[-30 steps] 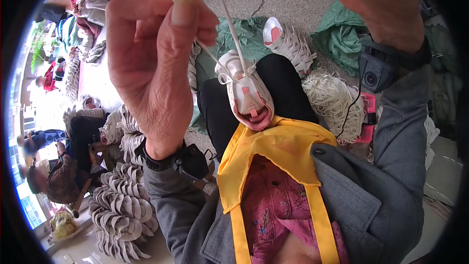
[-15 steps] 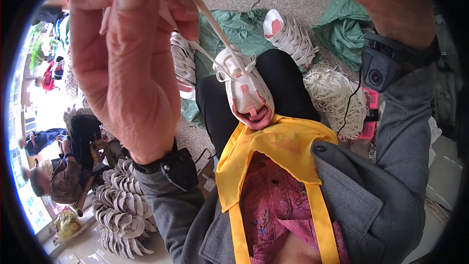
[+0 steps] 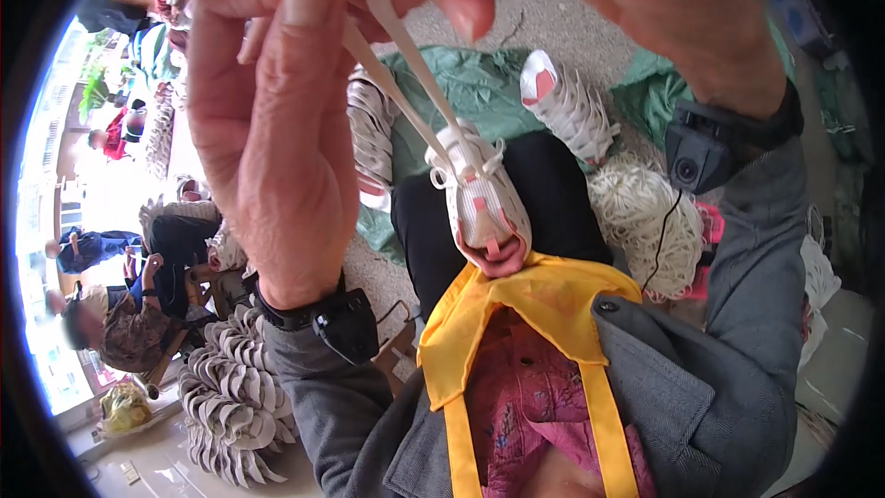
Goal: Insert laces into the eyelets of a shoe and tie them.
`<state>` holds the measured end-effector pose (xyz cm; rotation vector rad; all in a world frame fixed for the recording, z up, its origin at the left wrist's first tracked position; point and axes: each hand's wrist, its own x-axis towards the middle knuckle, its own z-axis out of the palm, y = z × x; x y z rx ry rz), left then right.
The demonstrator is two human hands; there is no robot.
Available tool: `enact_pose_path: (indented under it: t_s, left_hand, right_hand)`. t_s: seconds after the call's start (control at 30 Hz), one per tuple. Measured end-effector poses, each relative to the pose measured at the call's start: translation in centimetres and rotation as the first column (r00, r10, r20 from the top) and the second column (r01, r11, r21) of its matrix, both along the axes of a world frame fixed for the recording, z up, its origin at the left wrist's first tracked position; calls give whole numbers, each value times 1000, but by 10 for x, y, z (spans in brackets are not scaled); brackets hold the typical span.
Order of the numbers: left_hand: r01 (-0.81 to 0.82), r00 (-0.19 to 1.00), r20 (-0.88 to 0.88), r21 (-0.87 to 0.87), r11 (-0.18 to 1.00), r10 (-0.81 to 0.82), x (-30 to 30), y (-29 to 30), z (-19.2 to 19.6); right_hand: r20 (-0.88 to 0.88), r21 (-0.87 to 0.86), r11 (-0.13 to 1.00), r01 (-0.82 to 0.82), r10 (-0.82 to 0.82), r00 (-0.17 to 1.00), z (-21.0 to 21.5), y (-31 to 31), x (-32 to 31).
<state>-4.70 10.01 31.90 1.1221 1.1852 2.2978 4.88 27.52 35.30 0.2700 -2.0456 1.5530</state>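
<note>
Shoe (image 3: 481,207), white with pink lining, resting on the person's lap against the black trousers, toe pointing away from the body and opening toward the yellow apron (image 3: 525,309). Long axis runs roughly up and down the picture, tilted slightly left at the toe.

Lace (image 3: 406,83), flat, white, two strands. Both rise from the upper eyelets of the shoe and run up and to the left, taut, diverging slightly as they climb toward the hands. The shoe therefore lies below and a little to the right of both hands, at the far end of the strands.

Left hand (image 3: 272,129): raised close to the camera, fingers curled shut, thumb and forefinger pinching one strand near the top edge of the picture. Back of hand faces the viewer; black wrist device below it.

Right hand (image 3: 553,0): raised at the top of the picture, fingertips closed on the other strand just beside the left thumb. Only part of the hand is in view; a black wrist device sits on its grey sleeve.

The two hands are nearly touching, about equally far above the shoe; the left sits slightly lower.

Surroundings: bundle of loose white laces (image 3: 641,217) beside the right knee; stacked white shoes (image 3: 230,387) at lower left; another white shoe (image 3: 567,101) on green sheeting (image 3: 479,83) beyond the knees; other seated people at far left.
</note>
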Motion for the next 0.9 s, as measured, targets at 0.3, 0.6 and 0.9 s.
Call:
enact_pose_path:
  t_s: [0.3, 0.6, 0.9]
  left_hand:
    - [156, 984, 99, -107, 982, -146, -9, 12, 11]
    - [121, 984, 154, -213, 969, -89, -15, 20, 3]
    - [180, 967, 222, -268, 947, -121, -23, 25, -12]
  right_hand:
    - [38, -162, 954, -252, 261, 965, 10, 9, -24]
    - [5, -192, 946, -260, 266, 964, -8, 24, -34]
    - [-37, -61, 988, -142, 140, 990, -22, 31, -41]
